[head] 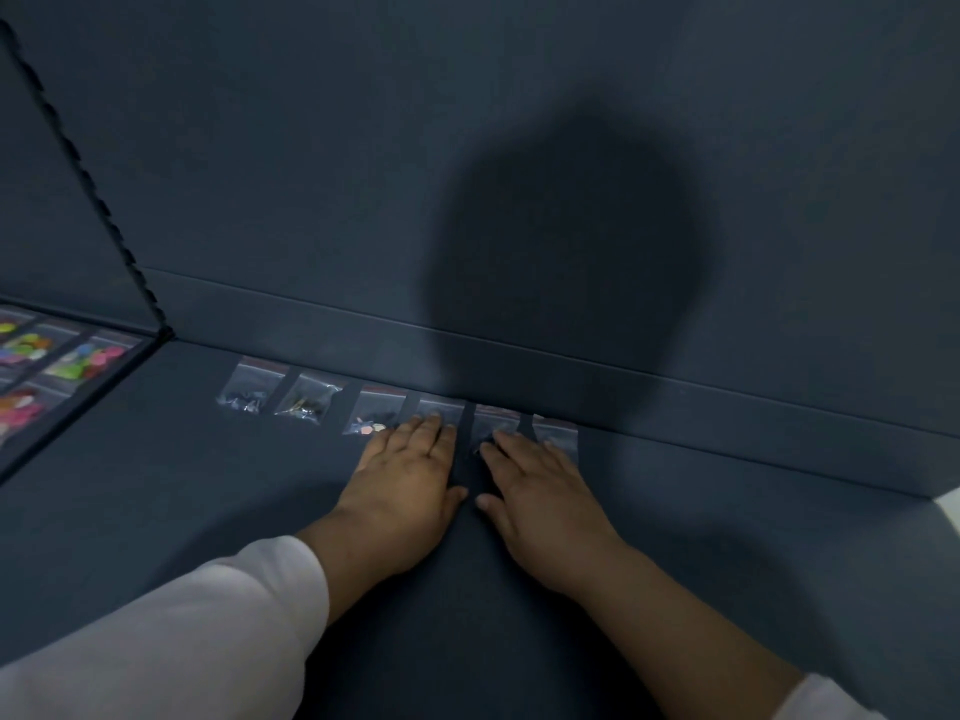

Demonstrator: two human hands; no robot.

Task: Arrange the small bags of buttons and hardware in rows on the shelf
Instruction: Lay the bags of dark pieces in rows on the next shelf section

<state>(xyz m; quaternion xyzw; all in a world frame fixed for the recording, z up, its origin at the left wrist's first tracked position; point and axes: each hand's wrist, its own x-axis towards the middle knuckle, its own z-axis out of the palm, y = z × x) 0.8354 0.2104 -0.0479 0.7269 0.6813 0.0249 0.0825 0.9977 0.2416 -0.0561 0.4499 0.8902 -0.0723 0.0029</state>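
Bags (306,400) lie in one row along the back edge of the shelf (182,485) — six, clear, side by side. Left hand (410,475) rests flat, fingers straight, on the fourth; right hand (540,491) lies flat, fingers spread, across the fifth and sixth. Coloured packets (62,356) sit far left.

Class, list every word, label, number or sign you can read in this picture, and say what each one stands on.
None can be read.
The clear bags in the row show no label, only a reddish strip along the top.
The bags of coloured buttons at far left are too blurred to tell.
The shelf bears no marks.
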